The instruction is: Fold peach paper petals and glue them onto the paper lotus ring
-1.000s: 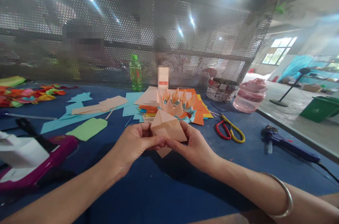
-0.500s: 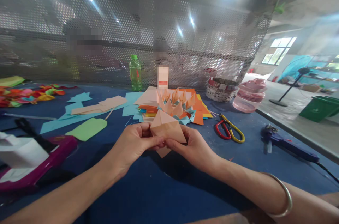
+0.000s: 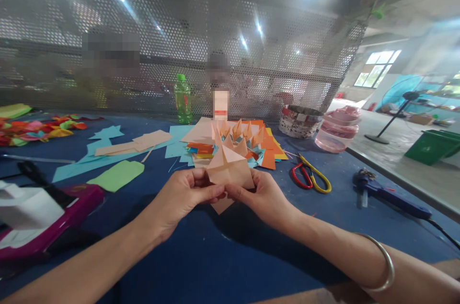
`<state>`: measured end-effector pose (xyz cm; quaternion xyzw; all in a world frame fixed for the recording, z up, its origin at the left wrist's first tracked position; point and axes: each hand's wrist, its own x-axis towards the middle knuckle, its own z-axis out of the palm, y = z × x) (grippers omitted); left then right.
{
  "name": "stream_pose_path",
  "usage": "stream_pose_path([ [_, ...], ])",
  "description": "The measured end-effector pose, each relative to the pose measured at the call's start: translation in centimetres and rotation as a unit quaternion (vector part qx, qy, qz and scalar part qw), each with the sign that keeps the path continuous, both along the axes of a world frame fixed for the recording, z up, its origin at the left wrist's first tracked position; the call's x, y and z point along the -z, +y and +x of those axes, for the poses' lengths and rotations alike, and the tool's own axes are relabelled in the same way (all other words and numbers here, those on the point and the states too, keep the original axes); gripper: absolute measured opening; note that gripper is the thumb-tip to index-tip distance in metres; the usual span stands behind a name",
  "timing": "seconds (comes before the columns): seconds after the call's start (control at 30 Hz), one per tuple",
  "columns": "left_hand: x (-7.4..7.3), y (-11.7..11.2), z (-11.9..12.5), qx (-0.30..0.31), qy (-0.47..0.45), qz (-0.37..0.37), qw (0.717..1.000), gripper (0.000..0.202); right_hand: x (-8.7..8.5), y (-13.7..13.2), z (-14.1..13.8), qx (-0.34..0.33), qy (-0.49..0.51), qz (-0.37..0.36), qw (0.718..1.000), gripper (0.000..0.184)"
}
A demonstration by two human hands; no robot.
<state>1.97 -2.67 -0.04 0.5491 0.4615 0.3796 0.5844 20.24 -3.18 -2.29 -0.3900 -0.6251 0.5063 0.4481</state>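
Between my hands is a partly folded sheet of peach paper, a pointed flap rising at its top and a corner hanging below my thumbs. My left hand pinches its left side, thumb in front and fingers behind. On the other side my right hand grips it the same way, the two thumb tips almost meeting. Just beyond stands a ring of pointed orange and blue folded-paper pieces, partly hidden by the held paper. It rests on stacked orange sheets.
Right of my hands lie red-and-yellow-handled scissors and a blue glue gun with a cord. A woven basket, pink jug and green bottle stand behind. At left are a green paper piece and a magenta-edged device.
The upper flap of the peach paper has opened and changed shape, with its point now standing up more. Both hands keep their hold in nearly the same place.
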Motion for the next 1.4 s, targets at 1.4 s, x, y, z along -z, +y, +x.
stream_pose_path([
  [1.4, 0.06, -0.03, -0.04, 0.018, 0.031, -0.034, 0.999, 0.046, 0.16, 0.05, 0.03, -0.004, 0.004, -0.031, 0.999, 0.036],
])
